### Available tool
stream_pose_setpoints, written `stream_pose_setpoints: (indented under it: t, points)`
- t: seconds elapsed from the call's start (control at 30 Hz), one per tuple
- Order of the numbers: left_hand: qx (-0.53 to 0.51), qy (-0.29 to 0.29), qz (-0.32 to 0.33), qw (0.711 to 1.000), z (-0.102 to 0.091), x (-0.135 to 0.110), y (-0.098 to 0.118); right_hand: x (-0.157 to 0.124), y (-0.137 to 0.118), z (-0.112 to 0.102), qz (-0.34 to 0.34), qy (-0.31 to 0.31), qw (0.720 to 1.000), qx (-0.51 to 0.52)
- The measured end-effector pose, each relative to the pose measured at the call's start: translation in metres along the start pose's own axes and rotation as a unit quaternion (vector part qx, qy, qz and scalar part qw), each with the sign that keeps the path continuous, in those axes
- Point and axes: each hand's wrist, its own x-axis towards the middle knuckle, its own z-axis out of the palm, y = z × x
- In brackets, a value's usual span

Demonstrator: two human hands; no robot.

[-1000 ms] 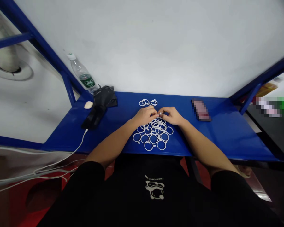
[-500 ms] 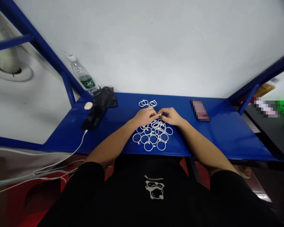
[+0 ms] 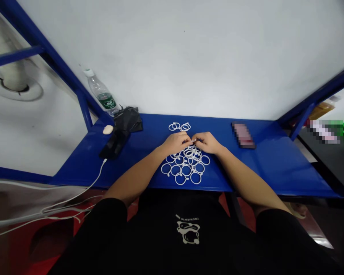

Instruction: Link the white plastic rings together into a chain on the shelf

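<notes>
My left hand [image 3: 177, 143] and my right hand [image 3: 205, 142] meet over the blue table, fingertips nearly touching. Both pinch a small white plastic piece [image 3: 193, 141], seemingly part of a white ring; the fingers cover most of it. Just below them, towards my body, lies a loose pile of white plastic rings [image 3: 192, 153], each with a small tab or eyelet, some overlapping. Beyond my hands a few more white rings [image 3: 185, 130] lie in two small groups near the wall.
On the blue table [image 3: 149, 152], a phone [image 3: 243, 135] lies to the right. At left are a plastic bottle [image 3: 104, 97], a black bag [image 3: 128, 119], a black device [image 3: 114, 143] with a white cable [image 3: 96, 175], and a cream-coloured rounded object [image 3: 107, 130]. Blue frame bars flank both sides.
The whole view has shifted very slightly. My hands stay together at the same place, with the white piece now a little more covered by the fingers.
</notes>
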Motion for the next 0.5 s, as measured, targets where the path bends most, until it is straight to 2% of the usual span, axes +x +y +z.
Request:
stream_pose_setpoints:
  t: [0.23,0.5]
  points:
    - [-0.004,-0.008,0.02,1.0,-0.0008,0.0004,0.002,0.0023,-0.0028,-0.0012,-0.008,0.001,1.0,0.024]
    - [-0.011,0.029,0.003,1.0,-0.0055,0.0002,0.0029,0.0006,-0.0046,-0.003,-0.007,0.038,0.998,0.043]
